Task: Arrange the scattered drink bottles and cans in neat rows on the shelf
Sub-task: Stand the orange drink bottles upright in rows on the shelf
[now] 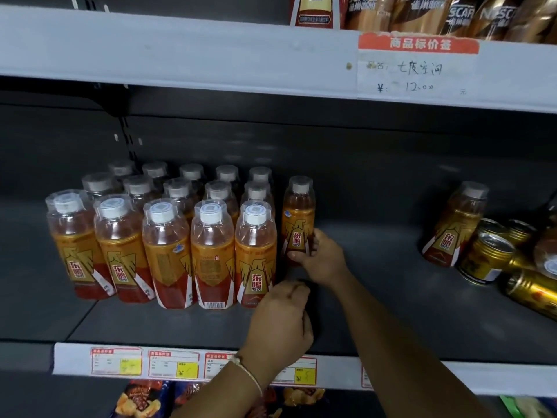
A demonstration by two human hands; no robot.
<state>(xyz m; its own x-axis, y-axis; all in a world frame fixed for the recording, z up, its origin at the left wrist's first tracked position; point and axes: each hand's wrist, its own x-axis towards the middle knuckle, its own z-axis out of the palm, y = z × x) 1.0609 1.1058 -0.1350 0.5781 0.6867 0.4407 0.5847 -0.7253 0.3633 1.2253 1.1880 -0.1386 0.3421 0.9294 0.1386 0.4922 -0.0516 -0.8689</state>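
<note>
Starting a sixth column, you curled your right hand (321, 257) round the low label of an orange bottle (298, 220) beside the packed rows (168, 233) on the shelf (376, 267), while your left hand (281, 319) hovered in front, fingers loosely curled on nothing, probably to steady it.

Landmark: I take the block of orange plastic bottles (168, 233) on the grey metal shelf (376, 312).
Right of block: single orange plastic bottle (298, 212), just beside.
Far right: tilted orange bottle (455, 224), gold metal cans (485, 257) before it.
</note>
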